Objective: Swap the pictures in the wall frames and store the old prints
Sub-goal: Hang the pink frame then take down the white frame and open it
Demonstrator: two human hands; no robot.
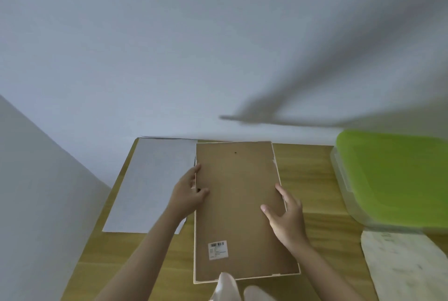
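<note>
Brown fibreboard back faces up: picture frame (238, 206) lies face-down on wooden table (312, 179), long axis running away from the person, far end near the wall. Judged reason: back up gives access to the backing panel so the print inside can come out. Thin pale rim shows round the board; barcode sticker (218, 249) near the close left corner; small dark spot near the far end, maybe a hanger hole, can't tell.

Left hand (189, 191) at the frame's left edge, thumb on top of the board, fingers along/under the rim, a light pinch. Right hand (286, 216) w/ fingers spread and fairly straight, pressing flat on the board by the right edge; nothing gripped. Reads as steadying or squaring the frame, or feeling for retaining tabs; tabs not clearly visible.

White sheet (150, 184), matte, flat, lies just left of the frame, its edge tucked under frame/hand; possibly a print, face unseen. Clear plastic box w/ green lid (392, 174), rounded corners, sits far right, lid on; likely storage for old prints. Pale marbled sheet (407, 266) in front of it, near right.
</note>
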